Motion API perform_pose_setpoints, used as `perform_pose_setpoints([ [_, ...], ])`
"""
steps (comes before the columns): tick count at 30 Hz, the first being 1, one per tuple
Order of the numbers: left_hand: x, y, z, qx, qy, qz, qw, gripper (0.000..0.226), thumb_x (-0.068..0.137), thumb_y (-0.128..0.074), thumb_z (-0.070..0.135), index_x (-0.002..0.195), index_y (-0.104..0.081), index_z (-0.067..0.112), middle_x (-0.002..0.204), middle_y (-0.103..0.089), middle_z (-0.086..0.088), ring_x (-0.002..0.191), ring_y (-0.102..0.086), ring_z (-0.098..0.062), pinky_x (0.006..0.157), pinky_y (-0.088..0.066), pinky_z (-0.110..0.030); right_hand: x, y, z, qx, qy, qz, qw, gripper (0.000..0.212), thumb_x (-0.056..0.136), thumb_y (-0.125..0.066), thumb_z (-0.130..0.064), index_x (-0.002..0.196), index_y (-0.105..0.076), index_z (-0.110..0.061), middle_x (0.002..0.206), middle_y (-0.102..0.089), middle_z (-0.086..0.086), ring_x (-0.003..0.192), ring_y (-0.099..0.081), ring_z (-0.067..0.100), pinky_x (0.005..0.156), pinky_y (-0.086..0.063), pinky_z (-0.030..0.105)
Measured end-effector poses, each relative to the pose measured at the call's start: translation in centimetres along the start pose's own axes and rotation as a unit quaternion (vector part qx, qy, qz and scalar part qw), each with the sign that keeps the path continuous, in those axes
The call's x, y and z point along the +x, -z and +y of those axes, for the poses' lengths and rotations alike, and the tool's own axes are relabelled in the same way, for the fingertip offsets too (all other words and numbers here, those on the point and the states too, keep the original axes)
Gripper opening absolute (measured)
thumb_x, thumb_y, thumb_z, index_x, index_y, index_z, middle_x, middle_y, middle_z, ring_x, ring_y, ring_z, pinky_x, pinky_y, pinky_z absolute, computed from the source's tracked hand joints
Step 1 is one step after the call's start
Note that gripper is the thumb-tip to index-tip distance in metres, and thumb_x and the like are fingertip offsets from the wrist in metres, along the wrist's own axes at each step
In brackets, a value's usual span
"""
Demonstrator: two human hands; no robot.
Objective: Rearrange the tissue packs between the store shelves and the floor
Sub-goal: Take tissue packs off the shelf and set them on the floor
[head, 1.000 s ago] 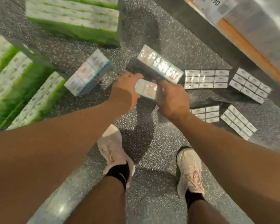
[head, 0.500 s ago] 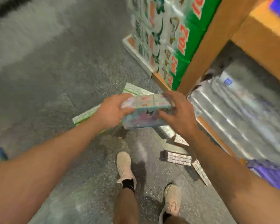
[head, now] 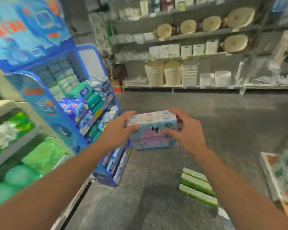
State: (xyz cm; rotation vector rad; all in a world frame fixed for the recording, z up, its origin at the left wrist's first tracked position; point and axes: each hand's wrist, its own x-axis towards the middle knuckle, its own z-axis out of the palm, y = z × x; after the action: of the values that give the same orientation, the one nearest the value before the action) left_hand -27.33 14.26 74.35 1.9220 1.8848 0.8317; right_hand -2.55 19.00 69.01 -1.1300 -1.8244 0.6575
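Speckled grey floor [head: 206, 117] runs back to a far wall of shelving [head: 181, 55] stacked with pale boxes, buckets and wooden discs, all rather blurred. On the left stands a blue display rack [head: 60, 90] crowded with small wrapped packs, and beside it, nearer, a shelf [head: 15, 143] of green bundles.

Out in front, at about chest height and clear of everything, the tissue pack [head: 152, 130] is carried between both hands. It is a multi-pack in glossy film with a cartoon cat-like face on the near side. The left hand [head: 116, 131] curls its grip round the left end, thumb on the near face and fingertips over the top edge. The right hand [head: 188, 135] does the same at the right end, fingers hooked over the far top corner.

It looks light and squashy (paper in thin plastic), so I'd judge the film slippery and the block apt to bow if pinched in the middle. Holding it by the two short ends seems the sound way.

Down on the floor, near right, lie green tissue packs [head: 198, 188] in a row, well apart from the carried one.
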Motion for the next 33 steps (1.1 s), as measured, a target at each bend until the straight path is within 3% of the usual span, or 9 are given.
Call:
perform_pose_setpoints([
  [1,-1.3,3.8,-1.8,0.003,0.018,0.032,0.999,0.046,0.087,-0.068,0.036,0.131,-0.054,0.032,0.113,-0.064,0.008,0.091,-0.066,-0.015,0.079,-0.049,-0.02,1.3,-3.0,-3.2,0.013,0.027,-0.008,1.0,0.075,0.064,-0.087,-0.042,0.13,-0.053,-0.037,0.105,-0.071,-0.002,0.092,-0.068,0.017,0.079,-0.056,0.044],
  [2,-2.8,7.5,-3.7,0.014,0.034,0.068,0.997,0.046,0.086,-0.069,0.035,0.13,-0.055,0.032,0.114,-0.066,0.006,0.092,-0.065,-0.015,0.083,-0.048,-0.024,2.4,-6.2,-6.4,0.026,0.051,-0.017,0.998,0.075,0.064,-0.088,-0.041,0.13,-0.053,-0.038,0.105,-0.071,-0.003,0.093,-0.067,0.016,0.081,-0.056,0.044],
  [5,-8.4,17.6,-10.5,0.043,0.068,0.167,0.983,0.045,0.084,-0.07,0.036,0.127,-0.058,0.032,0.107,-0.068,0.004,0.082,-0.057,-0.004,0.075,-0.041,-0.015,4.1,-16.5,-15.7,0.062,0.111,-0.05,0.991,0.074,0.064,-0.088,-0.04,0.129,-0.054,-0.039,0.106,-0.072,-0.002,0.095,-0.068,0.017,0.084,-0.055,0.043],
  [11,-19.9,34.2,-24.0,0.091,0.157,0.282,0.942,0.064,0.072,-0.081,0.034,0.13,-0.056,0.023,0.123,-0.064,-0.003,0.112,-0.06,-0.021,0.099,-0.046,-0.036,3.6,-36.9,-33.6,0.138,0.202,-0.098,0.965,0.071,0.062,-0.088,-0.034,0.127,-0.059,-0.036,0.108,-0.073,0.0,0.096,-0.069,0.02,0.086,-0.054,0.045],
  [14,-24.0,39.9,-28.9,0.143,0.197,0.336,0.91,0.071,0.071,-0.082,0.034,0.135,-0.053,0.02,0.128,-0.057,-0.008,0.119,-0.051,-0.023,0.104,-0.035,-0.028,2.8,-44.8,-39.9,0.176,0.229,-0.12,0.95,0.071,0.064,-0.087,-0.034,0.128,-0.057,-0.035,0.11,-0.072,-0.003,0.099,-0.068,0.018,0.085,-0.054,0.046],
  [18,-27.3,45.2,-34.5,0.165,0.229,0.377,0.882,0.067,0.079,-0.076,0.031,0.139,-0.046,0.028,0.123,-0.05,-0.005,0.113,-0.047,-0.018,0.091,-0.031,-0.018,3.0,-52.7,-46.2,0.201,0.271,-0.139,0.931,0.072,0.068,-0.083,-0.03,0.132,-0.052,-0.038,0.121,-0.067,-0.01,0.107,-0.065,0.014,0.087,-0.055,0.045],
  [25,-27.0,51.7,-42.6,0.193,0.263,0.439,0.837,0.057,0.084,-0.072,0.027,0.134,-0.044,0.032,0.128,-0.054,0.005,0.113,-0.05,-0.017,0.09,-0.038,-0.026,6.8,-64.5,-52.0,0.227,0.297,-0.144,0.916,0.069,0.073,-0.082,-0.019,0.134,-0.055,-0.033,0.122,-0.066,-0.006,0.104,-0.06,0.006,0.089,-0.044,0.01],
  [29,-24.1,55.3,-47.6,0.245,0.275,0.458,0.809,0.052,0.085,-0.07,0.027,0.132,-0.046,0.029,0.124,-0.058,0.002,0.109,-0.05,-0.022,0.09,-0.043,-0.035,11.2,-71.6,-53.8,0.268,0.306,-0.16,0.9,0.07,0.075,-0.082,-0.014,0.135,-0.052,-0.032,0.126,-0.064,-0.001,0.108,-0.062,0.017,0.09,-0.056,0.04],
  [33,-21.5,58.0,-52.2,0.291,0.313,0.463,0.776,0.047,0.087,-0.067,0.029,0.131,-0.05,0.026,0.121,-0.061,0.001,0.108,-0.046,-0.025,0.091,-0.042,-0.041,15.3,-78.4,-55.2,0.263,0.331,-0.179,0.888,0.069,0.074,-0.083,-0.022,0.135,-0.052,-0.031,0.123,-0.065,-0.001,0.104,-0.064,0.018,0.085,-0.057,0.044],
])
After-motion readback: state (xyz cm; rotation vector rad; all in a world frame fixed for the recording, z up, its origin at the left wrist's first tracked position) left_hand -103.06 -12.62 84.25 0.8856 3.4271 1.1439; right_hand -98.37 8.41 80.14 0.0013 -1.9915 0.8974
